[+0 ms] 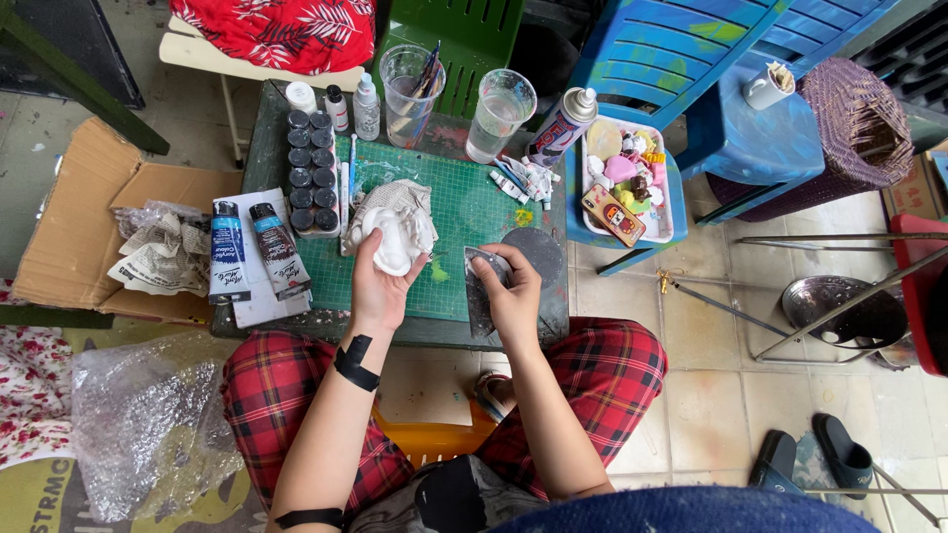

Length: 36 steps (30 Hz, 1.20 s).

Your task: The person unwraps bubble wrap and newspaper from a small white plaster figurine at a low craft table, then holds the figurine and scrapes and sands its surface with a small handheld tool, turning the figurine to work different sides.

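Left hand (380, 286): closed around a white figurine (392, 240), fingers wrapped from below, the piece raised over the green cutting mat (464, 212). Pale wrapping material (400, 202) clings behind the figurine at 12 o'clock. Long axis of the figurine runs roughly 12 to 6.

Right hand (513, 296): clenched on a grey sheet of abrasive paper (481, 286), thumb on top, sheet hanging toward 6 o'clock. The figurine lies at about 10 o'clock from this hand, near but apart; the left hand is the one in contact with it.

Bench (259, 148), outward from the hands:
- two paint tubes (255, 259) on a white card, at 9 o'clock of the left hand;
- rows of small dark-lidded jars (310, 168), at 11 o'clock;
- two clear plastic cups (454, 99), one holding brushes, at 12 o'clock;
- spray can (561, 126), lying tilted, at 1 o'clock;
- small scattered tubes (523, 181), just beside the can.

Blue chair (681, 59), at 2 o'clock: carries a white tray (664, 229) of small coloured pieces.
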Tool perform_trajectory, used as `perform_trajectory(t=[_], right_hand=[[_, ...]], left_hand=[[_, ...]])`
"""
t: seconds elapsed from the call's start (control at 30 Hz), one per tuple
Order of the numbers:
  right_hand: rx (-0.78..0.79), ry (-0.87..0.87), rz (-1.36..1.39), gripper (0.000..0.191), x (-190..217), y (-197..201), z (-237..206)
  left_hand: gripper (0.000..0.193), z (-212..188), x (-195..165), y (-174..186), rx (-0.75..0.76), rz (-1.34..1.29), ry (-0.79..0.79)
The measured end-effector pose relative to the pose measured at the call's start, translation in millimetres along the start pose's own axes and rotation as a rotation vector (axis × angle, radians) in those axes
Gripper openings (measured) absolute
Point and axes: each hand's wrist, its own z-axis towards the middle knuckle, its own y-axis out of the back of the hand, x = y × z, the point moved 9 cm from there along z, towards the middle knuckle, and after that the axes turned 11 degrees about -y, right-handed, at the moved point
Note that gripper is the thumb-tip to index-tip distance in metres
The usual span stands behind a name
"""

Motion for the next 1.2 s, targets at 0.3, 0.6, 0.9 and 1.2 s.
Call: perform_trajectory(t=[0.3,0.6,0.9,1.2], right_hand=[[-0.037,0.406,-0.296,0.011,60.5,-22.7,-10.2],[-0.037,0.373,-0.320,0.007,55.7,-31.7,-25.0],[-0.038,0.329,-0.151,0.009,15.1,-29.0,-11.7],[-0.009,-0.019,0.066,0.016,-23.5,1.4,2.0]], left_hand=[[0.055,-3.1,11.1,0.9,0.073,0.085,0.013],[0.057,2.7,2.1,3.0,0.065,0.201,-0.093],[0.060,2.3,8.2,13.0,0.093,0.295,-0.206],[0.068,-5.2,4.6,-13.4,0.137,-0.136,0.037]])
